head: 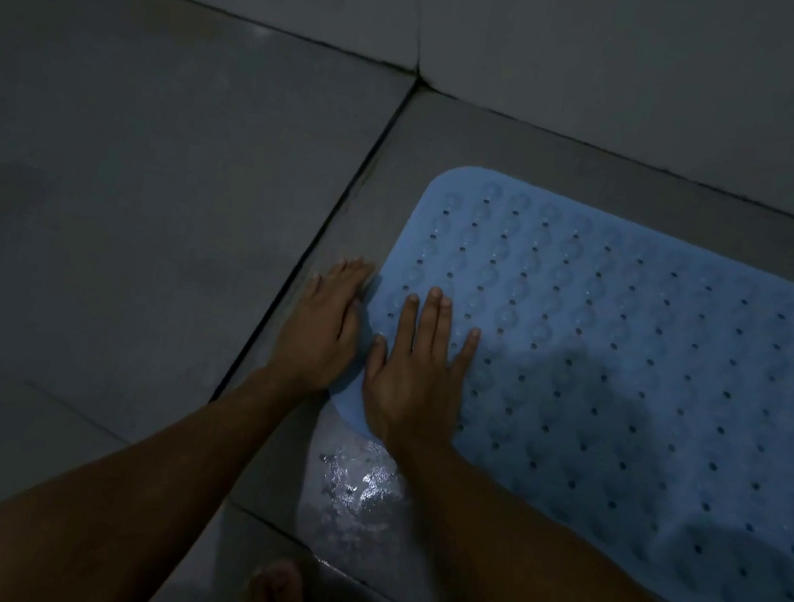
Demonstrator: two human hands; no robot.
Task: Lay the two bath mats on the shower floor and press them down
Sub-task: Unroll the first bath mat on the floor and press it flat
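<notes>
A blue bath mat (633,369) with rows of small holes and suction bumps lies flat on the grey tiled shower floor (117,183), running off the right edge. A clear, glossy mat (354,492) lies beside its near left corner, partly under my right forearm. My right hand (411,376) presses flat on the blue mat's left end, fingers straight and spread. My left hand (323,325) lies flat along that mat's left edge, fingertips touching the rim, mostly on the tile.
Pale wall tiles (629,67) rise behind the floor, meeting it in a dark grout line near the mat's far edge. A dark grout joint (322,237) runs diagonally just left of my left hand. My bare foot (275,599) stands at the bottom.
</notes>
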